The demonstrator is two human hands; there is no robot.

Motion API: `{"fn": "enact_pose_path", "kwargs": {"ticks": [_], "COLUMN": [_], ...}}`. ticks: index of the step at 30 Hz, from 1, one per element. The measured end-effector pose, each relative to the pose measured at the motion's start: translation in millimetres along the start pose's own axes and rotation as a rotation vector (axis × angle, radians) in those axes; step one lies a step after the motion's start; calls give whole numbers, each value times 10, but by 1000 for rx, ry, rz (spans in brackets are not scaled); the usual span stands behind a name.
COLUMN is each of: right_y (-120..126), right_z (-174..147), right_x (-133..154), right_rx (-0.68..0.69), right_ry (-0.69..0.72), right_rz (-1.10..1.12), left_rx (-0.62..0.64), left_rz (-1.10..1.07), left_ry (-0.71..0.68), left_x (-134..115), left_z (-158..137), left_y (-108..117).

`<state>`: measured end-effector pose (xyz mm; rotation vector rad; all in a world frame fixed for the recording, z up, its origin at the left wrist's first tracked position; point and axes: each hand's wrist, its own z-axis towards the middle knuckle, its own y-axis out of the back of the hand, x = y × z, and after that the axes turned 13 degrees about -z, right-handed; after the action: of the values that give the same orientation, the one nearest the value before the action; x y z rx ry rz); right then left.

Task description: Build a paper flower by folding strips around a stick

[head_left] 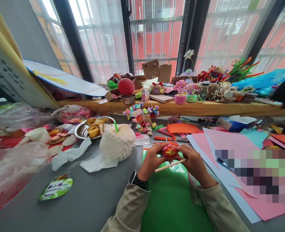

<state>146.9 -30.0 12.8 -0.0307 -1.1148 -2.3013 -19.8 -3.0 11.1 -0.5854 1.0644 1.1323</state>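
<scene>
Between both hands is a small red and gold foil-like paper piece (pixel 168 150), rounded like a flower; its exact kind is hard to make out. My left hand (pixel 150 163) is closed with thumb and fingers around its left side. My right hand (pixel 193 161) is closed at its right side and also grips a thin wooden stick (pixel 166 167), whose free end points left. Just behind the hands lie orange paper strips (pixel 163 138). Beneath them is a shiny green sheet (pixel 168 199) on the grey table.
To the left stand a net-wrapped coconut (pixel 118 143) with a green straw and a metal bowl (pixel 78 130) of peels. A green label (pixel 56 189) lies nearer. Pink paper sheets (pixel 229 141) spread right. Behind, small craft flowers (pixel 142 116) stand before a crowded wooden sill (pixel 103 105).
</scene>
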Motion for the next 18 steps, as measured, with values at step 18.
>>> {"fn": "enact_pose_path", "kwargs": {"ticks": [18], "right_y": [-6], "right_z": [1], "right_x": [48], "right_rx": [-44], "right_ry": [-33], "right_rz": [9], "left_rx": [-27], "left_rz": [-256], "left_ry": [64], "left_x": [-7], "left_z": [5], "left_y": [-23]}}
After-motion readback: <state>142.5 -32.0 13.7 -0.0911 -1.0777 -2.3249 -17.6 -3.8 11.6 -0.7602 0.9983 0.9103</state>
